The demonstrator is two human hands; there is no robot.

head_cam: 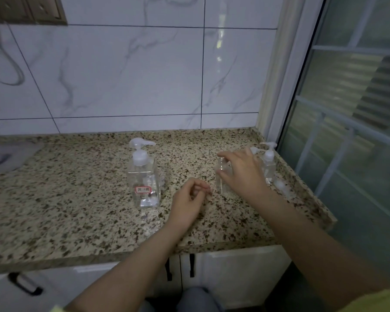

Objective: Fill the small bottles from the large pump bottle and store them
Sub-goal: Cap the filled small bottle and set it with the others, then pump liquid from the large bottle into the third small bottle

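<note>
A large clear pump bottle point(143, 179) with a red-edged label stands upright in the middle of the speckled stone counter point(77, 199). To its right stands a small clear bottle point(221, 181) with no pump on it. My right hand point(241, 172) grips it from the right, fingers over its top and thumb on its side. Behind that hand, near the counter's right corner, stands a second small bottle point(268, 164) with a white pump. My left hand point(188, 199) hovers between the large and the small bottle, fingers loosely curled, nothing visible in it.
A blurry whitish piece point(282, 186) lies on the counter by the right edge. A flat clear container point(2, 158) sits at the far left. Tiled wall runs behind, a window point(347, 109) stands at the right, and cabinet doors with black handles point(25, 283) are below.
</note>
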